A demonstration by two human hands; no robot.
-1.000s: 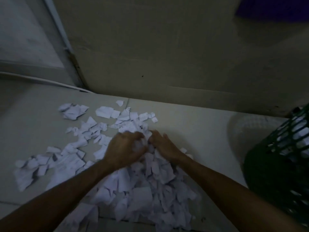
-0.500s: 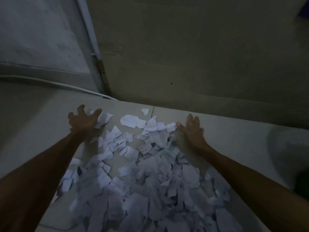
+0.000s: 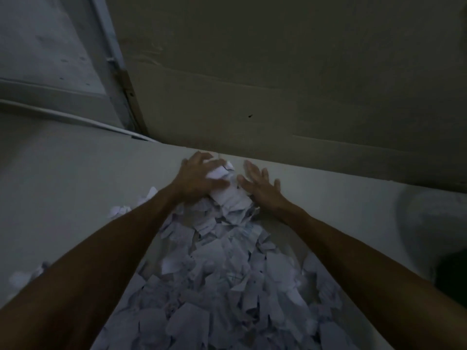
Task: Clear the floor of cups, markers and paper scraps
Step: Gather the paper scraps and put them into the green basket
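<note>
Paper scraps [image 3: 222,269] between both hands, lower pile edge cut off

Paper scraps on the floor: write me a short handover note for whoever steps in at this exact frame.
Left hand: fingers curled over the far end of the paper scraps, pressing them inward.
Right hand: open, fingers straight, flat against the heap's far right edge.
Scraps: mostly one long heap between the forearms; a few strays lie outside the left arm.
Done: most scraps raked together.
Left: gather the strays, lift the heap off the floor. No cups or markers in view.
</note>
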